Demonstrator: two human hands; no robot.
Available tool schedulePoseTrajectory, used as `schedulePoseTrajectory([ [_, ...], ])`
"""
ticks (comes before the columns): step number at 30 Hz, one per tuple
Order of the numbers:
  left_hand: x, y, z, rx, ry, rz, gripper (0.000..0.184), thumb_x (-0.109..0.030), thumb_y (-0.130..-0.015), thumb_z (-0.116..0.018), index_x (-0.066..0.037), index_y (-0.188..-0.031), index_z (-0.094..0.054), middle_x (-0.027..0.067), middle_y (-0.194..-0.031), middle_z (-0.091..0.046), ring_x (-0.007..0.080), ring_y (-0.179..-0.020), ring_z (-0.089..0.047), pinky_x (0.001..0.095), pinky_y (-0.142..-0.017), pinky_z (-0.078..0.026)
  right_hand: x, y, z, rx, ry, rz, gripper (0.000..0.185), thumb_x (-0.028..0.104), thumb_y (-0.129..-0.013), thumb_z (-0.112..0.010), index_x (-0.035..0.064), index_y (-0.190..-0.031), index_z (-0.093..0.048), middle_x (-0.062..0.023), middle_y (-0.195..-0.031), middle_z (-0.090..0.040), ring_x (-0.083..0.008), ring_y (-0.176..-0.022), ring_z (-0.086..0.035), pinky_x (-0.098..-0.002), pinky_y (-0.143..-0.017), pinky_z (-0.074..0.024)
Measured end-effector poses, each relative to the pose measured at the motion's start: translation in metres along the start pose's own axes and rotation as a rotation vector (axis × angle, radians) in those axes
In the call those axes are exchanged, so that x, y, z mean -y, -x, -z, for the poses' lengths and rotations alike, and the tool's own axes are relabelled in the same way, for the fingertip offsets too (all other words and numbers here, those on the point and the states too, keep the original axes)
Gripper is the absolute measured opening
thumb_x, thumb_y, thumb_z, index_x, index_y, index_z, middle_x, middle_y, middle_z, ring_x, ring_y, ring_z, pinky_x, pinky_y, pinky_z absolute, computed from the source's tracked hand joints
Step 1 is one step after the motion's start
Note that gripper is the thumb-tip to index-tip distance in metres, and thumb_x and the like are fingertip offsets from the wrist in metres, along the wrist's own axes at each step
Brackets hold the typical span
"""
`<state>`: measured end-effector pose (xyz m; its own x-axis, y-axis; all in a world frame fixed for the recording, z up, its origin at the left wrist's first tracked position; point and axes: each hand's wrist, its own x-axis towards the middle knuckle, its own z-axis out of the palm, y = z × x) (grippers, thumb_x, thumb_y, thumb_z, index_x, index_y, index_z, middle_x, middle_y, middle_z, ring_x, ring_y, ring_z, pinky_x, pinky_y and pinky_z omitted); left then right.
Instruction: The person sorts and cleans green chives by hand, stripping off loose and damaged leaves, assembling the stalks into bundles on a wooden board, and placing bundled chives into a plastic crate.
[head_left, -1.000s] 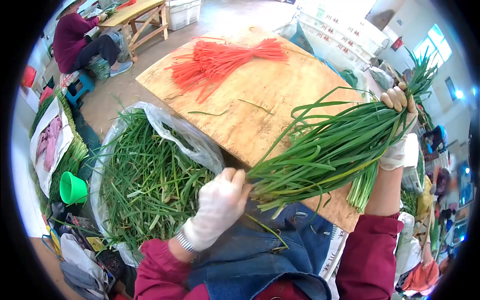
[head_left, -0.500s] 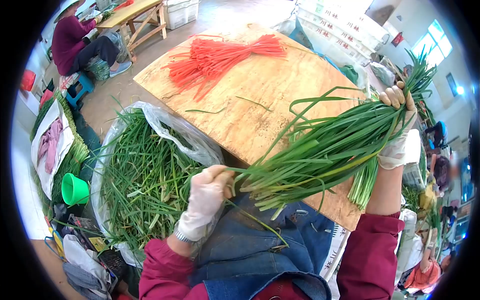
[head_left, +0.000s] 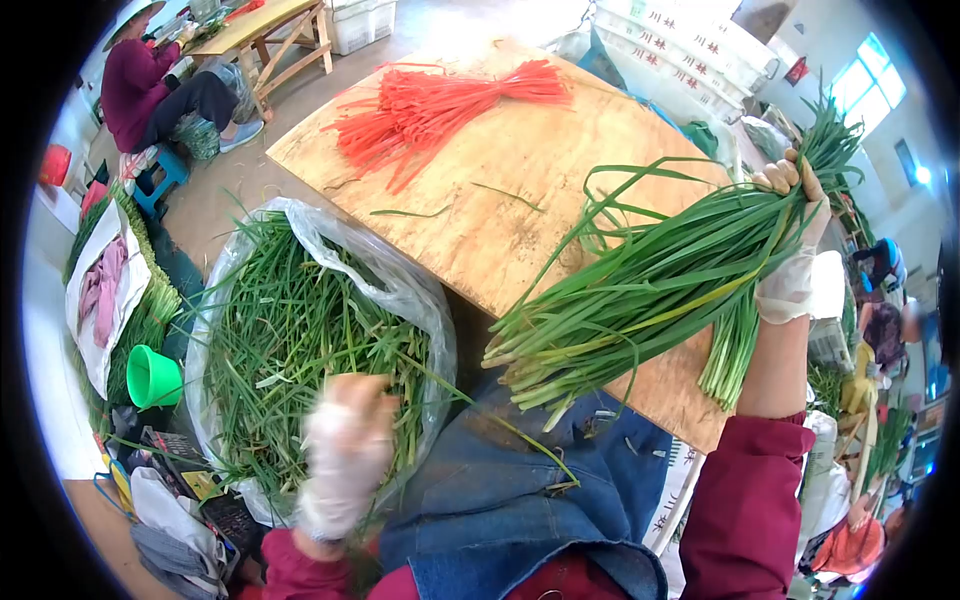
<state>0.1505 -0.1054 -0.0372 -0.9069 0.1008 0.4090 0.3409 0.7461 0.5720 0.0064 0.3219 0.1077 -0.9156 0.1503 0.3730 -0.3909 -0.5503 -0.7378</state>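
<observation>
My right hand (head_left: 798, 265), in a thin pale glove, is closed around the leafy part of a bunch of garlic chives (head_left: 650, 295). The pale cut ends of the bunch point down and left over the board's near edge. Under it, a smaller bundle of green stalks (head_left: 730, 360) lies on the wooden board (head_left: 470, 240). My left hand (head_left: 350, 440), gloved too, is smeared by motion above a clear plastic bag (head_left: 440, 320) full of loose green leaves (head_left: 290, 360). Its fingers are too blurred to read. A single yellowish stalk (head_left: 520, 448) lies across my blue apron (head_left: 470, 500).
Red plastic ties (head_left: 420, 115) lie fanned on the board. White crates (head_left: 680, 50) are stacked behind it. A green cup (head_left: 153, 377) and stacked greens (head_left: 155, 300) are at the left. A person (head_left: 145, 80) sits by a wooden table (head_left: 245, 28) at the far left.
My left hand has moved from the bunch's cut ends down and left, over the bag of leaves. My right hand still holds the chives in nearly the same place.
</observation>
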Motion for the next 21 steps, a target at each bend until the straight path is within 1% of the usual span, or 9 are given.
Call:
schedulePoseTrajectory([
  [3, -0.055, -0.029, -0.043, 0.087, 0.201, -0.032, 0.027, -0.007, -0.072, -0.069, -0.004, -0.097, -0.059, 0.0129, -0.088, -0.059, 0.0280, -0.072, -0.061, 0.0376, -0.060, -0.050, -0.003, 0.009, -0.018, -0.189, 0.127, 0.070, 0.012, 0.013, -0.088, -0.049, 0.0016, -0.090, -0.053, -0.0001, -0.064, -0.046, -0.0137, -0.058, -0.045, -0.0275, -0.056, -0.0395],
  [5, -0.068, -0.047, -0.063, 0.124, 0.227, -0.002, 0.030, -0.007, -0.072, -0.069, -0.004, -0.099, -0.058, 0.0138, -0.088, -0.058, 0.0279, -0.074, -0.061, 0.0384, -0.062, -0.050, -0.009, 0.017, -0.032, -0.253, 0.175, 0.150, 0.013, 0.014, -0.088, -0.050, 0.0016, -0.090, -0.053, -0.0010, -0.064, -0.048, -0.0142, -0.057, -0.046, -0.0278, -0.053, -0.0404],
  [6, -0.062, -0.052, -0.077, 0.104, 0.253, -0.033, 0.025, -0.004, -0.071, -0.069, -0.001, -0.094, -0.060, 0.0121, -0.086, -0.058, 0.0257, -0.070, -0.061, 0.0345, -0.062, -0.049, -0.009, 0.017, -0.036, -0.292, 0.181, 0.155, 0.012, 0.013, -0.087, -0.050, 0.0017, -0.089, -0.053, -0.0015, -0.062, -0.048, -0.0142, -0.055, -0.046, -0.0285, -0.051, -0.0411],
  [9, -0.043, -0.058, -0.098, 0.111, 0.659, 0.022, 0.018, -0.001, -0.071, -0.068, 0.002, -0.087, -0.063, 0.0080, -0.083, -0.058, 0.0190, -0.067, -0.059, 0.0282, -0.060, -0.048, -0.004, 0.009, -0.019, -0.265, 0.137, 0.070, 0.011, 0.013, -0.087, -0.051, 0.0020, -0.088, -0.053, -0.0011, -0.063, -0.048, -0.0139, -0.056, -0.047, -0.0283, -0.051, -0.0417],
  [10, -0.044, -0.057, -0.094, 0.155, 0.831, 0.195, 0.011, 0.002, -0.070, -0.068, 0.003, -0.079, -0.064, 0.0033, -0.076, -0.058, 0.0114, -0.061, -0.054, 0.0232, -0.055, -0.044, -0.004, 0.011, -0.020, -0.263, 0.142, 0.087, 0.011, 0.013, -0.087, -0.052, 0.0020, -0.088, -0.053, -0.0011, -0.064, -0.048, -0.0140, -0.057, -0.047, -0.0282, -0.051, -0.0419],
  [13, -0.043, -0.061, -0.077, 0.384, 1.146, 0.616, 0.009, 0.001, -0.071, -0.068, 0.001, -0.080, -0.065, 0.0012, -0.068, -0.058, 0.0071, -0.055, -0.051, 0.0213, -0.049, -0.040, -0.009, 0.016, -0.021, -0.263, 0.144, 0.102, 0.011, 0.012, -0.086, -0.052, 0.0020, -0.089, -0.052, -0.0011, -0.065, -0.049, -0.0142, -0.058, -0.047, -0.0281, -0.052, -0.0425],
  [14, -0.045, -0.063, -0.074, 0.403, 1.106, 0.604, 0.006, -0.003, -0.075, -0.065, 0.000, -0.080, -0.065, 0.0006, -0.064, -0.058, 0.0043, -0.051, -0.046, 0.0186, -0.047, -0.036, -0.009, 0.015, -0.017, -0.266, 0.142, 0.088, 0.011, 0.012, -0.086, -0.053, 0.0020, -0.089, -0.052, -0.0011, -0.065, -0.049, -0.0144, -0.058, -0.048, -0.0281, -0.053, -0.0426],
  [17, -0.042, -0.069, -0.079, 0.401, 1.122, 0.611, 0.006, -0.005, -0.077, -0.065, 0.000, -0.078, -0.064, 0.0005, -0.060, -0.056, 0.0052, -0.048, -0.044, 0.0197, -0.044, -0.033, -0.005, 0.006, -0.001, -0.271, 0.139, 0.042, 0.011, 0.012, -0.086, -0.053, 0.0019, -0.089, -0.052, -0.0013, -0.066, -0.049, -0.0149, -0.059, -0.048, -0.0280, -0.053, -0.0427],
  [21, -0.047, -0.073, -0.077, 0.448, 1.181, 0.629, 0.014, -0.007, -0.077, -0.064, 0.001, -0.089, -0.063, 0.0005, -0.065, -0.057, 0.0056, -0.052, -0.045, 0.0190, -0.048, -0.034, -0.004, 0.005, -0.002, -0.302, 0.149, 0.044, 0.012, 0.013, -0.086, -0.053, 0.0013, -0.091, -0.053, -0.0016, -0.066, -0.050, -0.0154, -0.059, -0.048, -0.0285, -0.054, -0.0432],
])
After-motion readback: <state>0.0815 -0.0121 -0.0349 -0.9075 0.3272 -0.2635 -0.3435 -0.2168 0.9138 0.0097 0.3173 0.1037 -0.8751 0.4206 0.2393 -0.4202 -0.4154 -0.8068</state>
